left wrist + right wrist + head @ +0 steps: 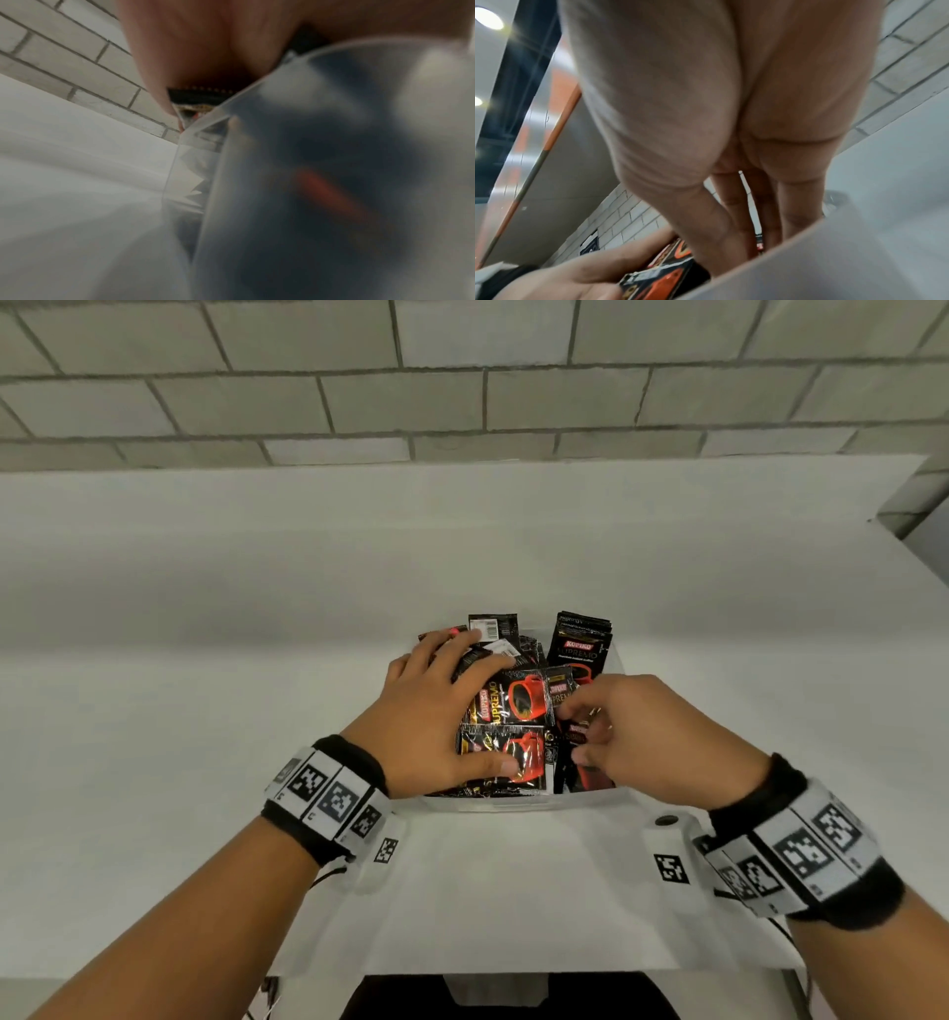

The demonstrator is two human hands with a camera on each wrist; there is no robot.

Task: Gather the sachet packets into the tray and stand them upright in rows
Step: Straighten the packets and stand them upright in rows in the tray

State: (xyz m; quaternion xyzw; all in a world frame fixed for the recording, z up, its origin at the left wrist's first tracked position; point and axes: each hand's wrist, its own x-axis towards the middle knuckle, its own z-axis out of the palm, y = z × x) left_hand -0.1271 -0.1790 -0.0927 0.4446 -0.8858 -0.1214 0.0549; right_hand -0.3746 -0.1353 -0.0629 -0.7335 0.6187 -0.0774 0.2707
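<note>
A translucent white tray (pixel 513 806) in the middle of the table holds several black-and-red sachets. A few stand upright at its back right (pixel 580 642). Others lie flat or tilted in a pile, such as one (pixel 518 698) with a red cup print. My left hand (pixel 482 711) lies spread over the pile's left side, its thumb on the nearest flat sachet (pixel 518 755). My right hand (pixel 572 734) reaches into the right side and pinches a dark sachet there. The right wrist view shows its fingers (pixel 731 213) pointing down behind the tray wall (pixel 834 253). Blurred tray wall (pixel 282 101) fills the left wrist view.
The white table (pixel 205 660) stretches left, right and behind the tray. A grey brick wall (pixel 462 392) runs along its far side. The table's right edge slants in at the far right, and its near edge lies just below my wrists.
</note>
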